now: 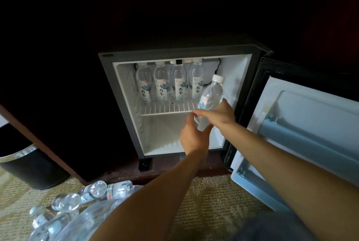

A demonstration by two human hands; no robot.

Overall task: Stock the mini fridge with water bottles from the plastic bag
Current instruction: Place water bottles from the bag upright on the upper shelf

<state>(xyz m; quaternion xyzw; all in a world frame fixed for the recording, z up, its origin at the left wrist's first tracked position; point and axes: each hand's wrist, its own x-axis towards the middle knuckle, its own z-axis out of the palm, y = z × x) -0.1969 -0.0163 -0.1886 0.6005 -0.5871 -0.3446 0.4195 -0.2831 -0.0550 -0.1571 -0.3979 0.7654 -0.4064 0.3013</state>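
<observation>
Left hand, right hand around tilted bottle

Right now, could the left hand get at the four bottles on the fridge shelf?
Probably yes: the door is wide open, nothing blocks the four bottles, but the left hand grips another bottle.

shelf bottles: 4 | held bottle: 1 | floor bottles: about 6, unclear | fridge: 1 | bin: 1
</observation>
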